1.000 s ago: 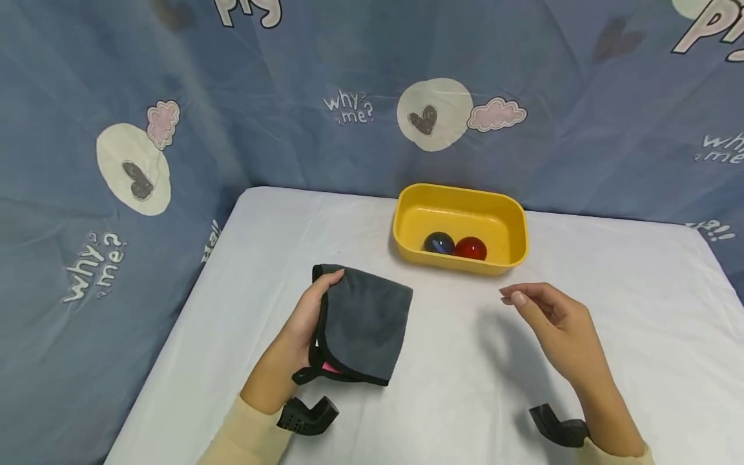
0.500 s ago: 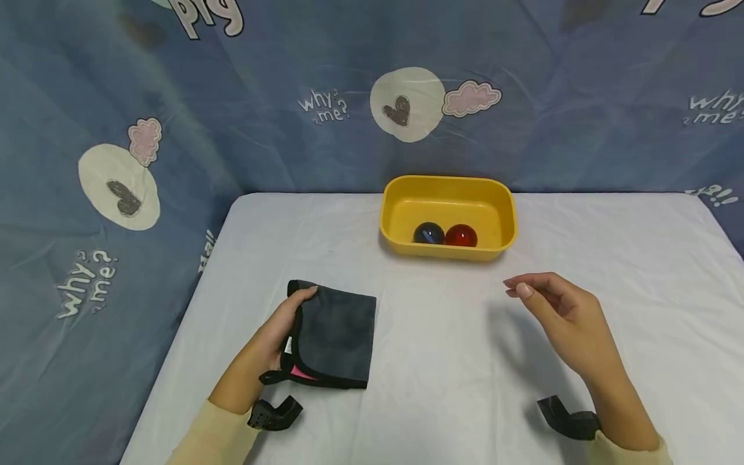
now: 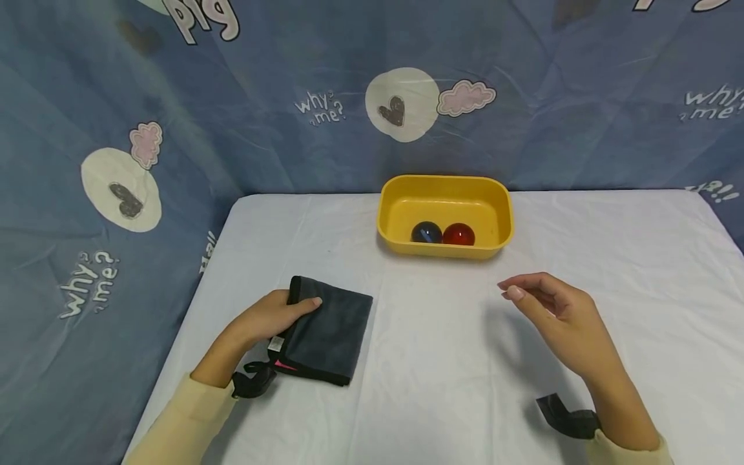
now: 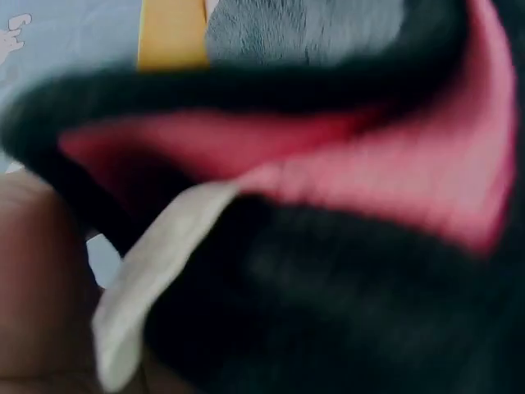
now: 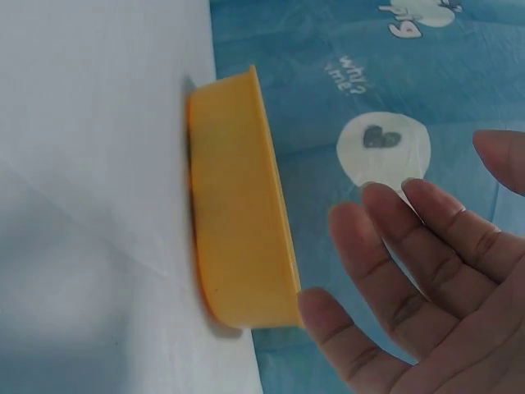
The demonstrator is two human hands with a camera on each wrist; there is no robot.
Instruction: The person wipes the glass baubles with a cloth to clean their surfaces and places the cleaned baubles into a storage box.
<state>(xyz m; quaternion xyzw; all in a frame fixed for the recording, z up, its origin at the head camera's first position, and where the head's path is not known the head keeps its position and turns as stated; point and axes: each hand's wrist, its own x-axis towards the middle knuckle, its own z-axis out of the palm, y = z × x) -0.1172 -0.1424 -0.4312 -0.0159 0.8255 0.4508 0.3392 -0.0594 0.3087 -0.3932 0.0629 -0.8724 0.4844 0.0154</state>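
My left hand (image 3: 278, 316) pinches a folded grey cloth (image 3: 334, 332) by its left side, thumb on top. Black binding runs along the cloth's edge, with a loop and a white label (image 3: 276, 344) at the near corner. Up close in the left wrist view, the blurred folds part on a pink inner side (image 4: 443, 197). Over the table's right half, my right hand (image 3: 560, 320) hovers with fingers loosely bent and nothing in them. Its fingers (image 5: 402, 246) appear relaxed in the right wrist view, overlapping the corner of the yellow tub (image 5: 238, 205).
Toward the back of the white-covered table (image 3: 430, 361) stands the yellow tub (image 3: 444, 250). A dark blue ball (image 3: 427, 232) and a red ball (image 3: 458, 234) lie side by side in it. A blue printed curtain (image 3: 261, 148) rises behind and along the left.
My left hand has carried the grey cloth left, then turned and shifted its thumb across the cloth's face. The right hand keeps nearly the same pose. The head view has shifted slightly.
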